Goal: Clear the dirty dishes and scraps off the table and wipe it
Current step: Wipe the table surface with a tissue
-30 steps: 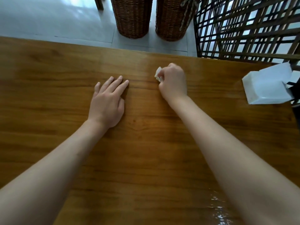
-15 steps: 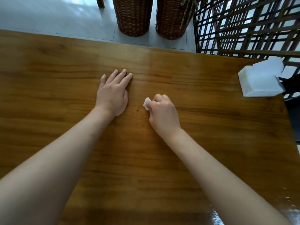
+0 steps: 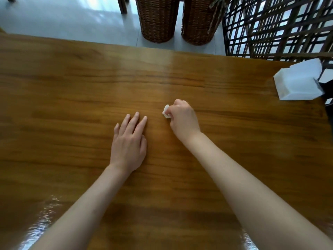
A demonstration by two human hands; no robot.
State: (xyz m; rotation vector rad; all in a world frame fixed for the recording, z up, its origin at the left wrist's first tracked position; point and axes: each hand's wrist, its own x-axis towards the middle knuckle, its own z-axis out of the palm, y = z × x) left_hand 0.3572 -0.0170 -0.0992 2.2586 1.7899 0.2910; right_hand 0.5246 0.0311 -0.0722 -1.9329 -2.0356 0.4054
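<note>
- Our right hand (image 3: 182, 120) is curled tight around a small wad of white tissue (image 3: 166, 111), pressing it to the wooden table (image 3: 72, 91); only a corner of the wad shows past the knuckles.
- Our left hand (image 3: 128, 143) lies flat on the table, fingers straight and together, holding nothing.
- The wad sits just beyond and right of the left hand's fingertips, near but apart.
- A white tissue box (image 3: 299, 82) stands well to the right of the wad, at the table's edge.
- Two wicker baskets (image 3: 157, 17) stand on the floor past the table's far edge.
</note>
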